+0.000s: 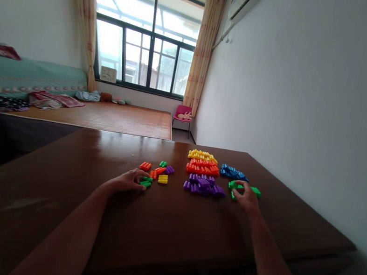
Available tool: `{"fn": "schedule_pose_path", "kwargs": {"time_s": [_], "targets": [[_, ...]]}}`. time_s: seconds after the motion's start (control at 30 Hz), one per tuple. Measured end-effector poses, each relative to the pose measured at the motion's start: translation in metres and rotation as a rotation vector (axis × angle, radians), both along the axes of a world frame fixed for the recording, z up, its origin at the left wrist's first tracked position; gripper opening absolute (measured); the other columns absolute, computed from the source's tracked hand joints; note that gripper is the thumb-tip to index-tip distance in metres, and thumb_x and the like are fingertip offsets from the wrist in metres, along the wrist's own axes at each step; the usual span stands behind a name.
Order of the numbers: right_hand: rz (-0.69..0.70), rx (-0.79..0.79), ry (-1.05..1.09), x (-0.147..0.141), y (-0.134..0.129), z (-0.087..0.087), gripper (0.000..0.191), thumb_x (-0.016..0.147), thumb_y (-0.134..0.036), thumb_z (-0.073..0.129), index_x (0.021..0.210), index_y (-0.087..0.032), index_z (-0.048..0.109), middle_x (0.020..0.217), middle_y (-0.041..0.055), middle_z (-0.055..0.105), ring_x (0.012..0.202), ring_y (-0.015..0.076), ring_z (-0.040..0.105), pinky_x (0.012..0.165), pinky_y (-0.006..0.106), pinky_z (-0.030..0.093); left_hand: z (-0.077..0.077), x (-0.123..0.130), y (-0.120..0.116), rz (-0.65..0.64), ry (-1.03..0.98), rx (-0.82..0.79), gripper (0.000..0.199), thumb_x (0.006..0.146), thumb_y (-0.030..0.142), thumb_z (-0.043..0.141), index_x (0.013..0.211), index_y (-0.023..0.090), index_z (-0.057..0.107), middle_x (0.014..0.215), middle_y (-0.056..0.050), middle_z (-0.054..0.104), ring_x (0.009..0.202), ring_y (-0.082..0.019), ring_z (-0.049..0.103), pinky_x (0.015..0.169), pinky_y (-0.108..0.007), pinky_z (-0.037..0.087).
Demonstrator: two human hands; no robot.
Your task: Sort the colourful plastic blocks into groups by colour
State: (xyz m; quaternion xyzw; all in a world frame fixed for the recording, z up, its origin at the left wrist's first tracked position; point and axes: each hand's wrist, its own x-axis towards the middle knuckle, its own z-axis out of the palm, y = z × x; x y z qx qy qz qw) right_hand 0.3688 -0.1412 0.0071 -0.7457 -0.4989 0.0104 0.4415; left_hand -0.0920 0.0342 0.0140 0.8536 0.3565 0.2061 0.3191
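Fingers curled, my left hand (129,180) grips green ribbed plastic pieces (145,183) on the table, at the near left of a loose mixed group. Around it lie orange pieces (145,166), a yellow piece (163,179), a purple piece (169,169) and another green piece (163,164). My right hand (246,198) bends thumb and forefinger round a green piece (236,185) at the green pile (256,191), partly hiding it. Left of that hand is a purple pile (204,186); behind it, a blue pile (233,172).
An orange-red pile (203,167) and a yellow pile (203,155) lie farther back on the brown table (167,229). Beyond the table stand a bed (130,118) and a pink chair (183,113). A wall (312,94) runs along the right.
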Motion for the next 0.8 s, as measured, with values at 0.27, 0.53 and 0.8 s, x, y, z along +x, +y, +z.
{"fn": "schedule_pose_path", "kwargs": {"time_s": [0.27,0.53,0.8], "targets": [[0.075,-0.081,-0.172,0.065,-0.004,-0.036,0.030,0.066,-0.016,0.056,0.094,-0.021,0.067,0.094,0.0050,0.071,0.081,0.0196,0.067,0.078,0.033,0.051,0.001,-0.001,0.000,-0.023,0.068,-0.014,0.069,0.062,0.047,0.075,0.123,0.016,0.063,0.080,-0.002,0.055,0.075,-0.018,0.053,0.070,-0.029,0.045],[0.046,0.143,-0.302,0.017,0.003,-0.009,0.034,0.077,-0.019,0.044,0.101,-0.018,0.067,0.106,0.0110,0.070,0.090,0.0232,0.066,0.087,0.041,0.050,-0.009,-0.006,0.005,-0.118,-0.078,-0.077,0.061,0.065,0.029,0.076,0.123,0.017,0.062,0.091,-0.006,0.061,0.085,-0.020,0.057,0.081,-0.034,0.046],[0.694,0.017,-0.295,-0.185,0.052,0.005,0.030,0.084,-0.016,0.046,0.107,-0.019,0.065,0.104,0.0084,0.068,0.092,0.0190,0.063,0.086,0.033,0.049,-0.018,0.002,0.006,0.092,-0.134,-0.007,0.036,0.076,0.022,0.062,0.109,0.009,0.069,0.080,-0.008,0.069,0.068,-0.016,0.059,0.067,-0.029,0.046]]}}
